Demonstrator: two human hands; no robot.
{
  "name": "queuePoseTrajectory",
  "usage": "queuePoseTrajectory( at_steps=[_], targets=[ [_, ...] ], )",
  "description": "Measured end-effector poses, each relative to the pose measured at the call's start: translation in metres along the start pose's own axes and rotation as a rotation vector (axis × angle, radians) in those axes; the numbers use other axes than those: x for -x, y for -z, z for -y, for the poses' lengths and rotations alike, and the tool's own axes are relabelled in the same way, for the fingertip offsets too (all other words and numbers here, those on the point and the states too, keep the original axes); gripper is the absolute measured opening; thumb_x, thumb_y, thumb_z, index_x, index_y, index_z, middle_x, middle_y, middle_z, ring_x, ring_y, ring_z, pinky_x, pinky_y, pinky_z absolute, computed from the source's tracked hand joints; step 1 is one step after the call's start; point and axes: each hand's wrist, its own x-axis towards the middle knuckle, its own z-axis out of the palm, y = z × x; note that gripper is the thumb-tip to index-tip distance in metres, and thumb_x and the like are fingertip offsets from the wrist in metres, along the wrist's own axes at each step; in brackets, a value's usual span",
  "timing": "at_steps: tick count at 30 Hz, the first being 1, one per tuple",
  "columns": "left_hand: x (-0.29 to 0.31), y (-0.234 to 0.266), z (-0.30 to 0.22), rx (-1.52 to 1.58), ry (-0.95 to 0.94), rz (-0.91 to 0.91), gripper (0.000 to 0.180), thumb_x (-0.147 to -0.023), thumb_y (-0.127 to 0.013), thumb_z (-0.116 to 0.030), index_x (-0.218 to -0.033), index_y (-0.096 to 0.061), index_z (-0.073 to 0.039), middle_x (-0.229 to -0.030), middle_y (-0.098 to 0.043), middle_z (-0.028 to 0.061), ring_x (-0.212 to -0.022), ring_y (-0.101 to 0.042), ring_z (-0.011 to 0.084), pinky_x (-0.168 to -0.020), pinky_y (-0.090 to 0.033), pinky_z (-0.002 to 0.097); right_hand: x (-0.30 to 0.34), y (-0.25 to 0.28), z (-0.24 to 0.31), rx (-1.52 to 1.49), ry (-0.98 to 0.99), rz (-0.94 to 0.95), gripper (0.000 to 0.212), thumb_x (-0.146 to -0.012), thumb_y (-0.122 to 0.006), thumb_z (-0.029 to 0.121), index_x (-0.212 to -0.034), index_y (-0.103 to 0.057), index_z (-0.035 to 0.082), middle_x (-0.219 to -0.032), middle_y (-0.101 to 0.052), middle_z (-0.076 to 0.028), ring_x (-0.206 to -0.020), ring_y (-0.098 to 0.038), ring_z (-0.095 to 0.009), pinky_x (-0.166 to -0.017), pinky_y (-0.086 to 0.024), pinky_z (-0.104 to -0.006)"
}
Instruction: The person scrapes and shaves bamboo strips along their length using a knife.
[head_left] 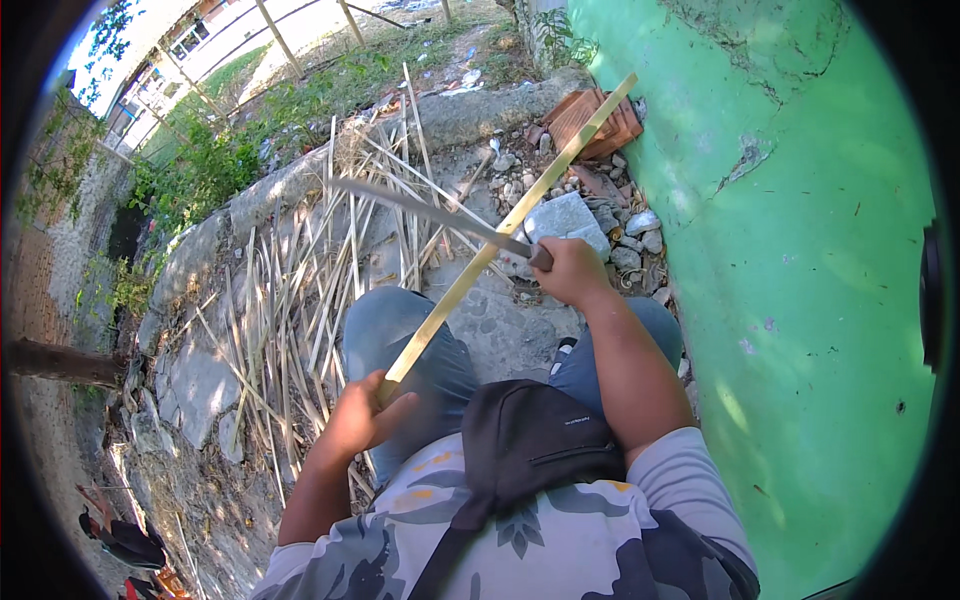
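Note:
A long pale yellow-green bamboo strip (450,302) slants from near my left knee up toward the far right. My left hand (370,415) is closed around its near end, thumb along the side. My right hand (575,270) grips the short handle of a machete (425,211), whose long dark blade points to the far left. Blade and strip cross a little left of my right fist. Whether the edge bites into the bamboo I cannot tell. Both my knees, in blue jeans, are bent beneath the strip.
Many loose bamboo strips (310,300) lie piled on the ground to my left. A grey stone block (570,222), rubble and orange hollow bricks (592,124) sit at the far right, against a green wall (800,330). A black bag (535,440) hangs on my front.

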Motion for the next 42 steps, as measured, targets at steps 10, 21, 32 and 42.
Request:
queuePoseTrajectory(
  at_steps=[10, 21, 32, 42],
  targets=[
    [0.002, 0.001, 0.022, -0.136, -0.002, 0.007, 0.043, -0.093, -0.077, -0.034, -0.110, -0.063, 0.003, -0.080, -0.065, 0.0027, -0.071, -0.056, 0.0084, -0.062, -0.048, 0.0286, -0.002, -0.009, -0.002, -0.308, -0.314, -0.283, 0.034, -0.084, -0.076, 0.034, -0.096, -0.072, 0.003, -0.085, -0.073, -0.021, -0.083, -0.071, -0.040, -0.073, -0.055, -0.0462],
    [0.003, -0.003, 0.011, -0.234, -0.114, -0.105, 0.041, -0.091, -0.079, -0.031, -0.107, -0.062, 0.004, -0.078, -0.065, 0.0019, -0.069, -0.057, 0.0087, -0.064, -0.049, 0.0278, 0.018, 0.005, 0.023, -0.274, 0.028, -0.399, 0.022, -0.079, -0.077, 0.024, -0.087, -0.067, 0.006, -0.075, -0.067, -0.019, -0.072, -0.067, -0.042, -0.062, -0.052, -0.0466],
    [-0.007, 0.005, 0.004, -0.024, -0.103, -0.174, 0.051, -0.086, -0.081, -0.044, -0.092, -0.062, 0.003, -0.075, -0.064, 0.0084, -0.071, -0.058, 0.0140, -0.061, -0.047, 0.0334, 0.029, 0.020, 0.035, -0.146, 0.157, -0.430, 0.015, -0.075, -0.073, 0.021, -0.082, -0.068, 0.010, -0.069, -0.066, -0.015, -0.069, -0.067, -0.039, -0.062, -0.052, -0.0485],
    [-0.041, 0.001, -0.003, -0.242, -0.052, -0.086, 0.052, -0.088, -0.079, -0.043, -0.073, -0.055, 0.000, -0.059, -0.048, 0.0033, -0.060, -0.040, 0.0114, -0.052, -0.038, 0.0350, 0.013, -0.004, 0.034, -0.054, 0.367, -0.254, 0.021, -0.070, -0.078, 0.024, -0.081, -0.065, 0.012, -0.068, -0.065, -0.011, -0.066, -0.066, -0.036, -0.060, -0.051, -0.0468]
  ],
)
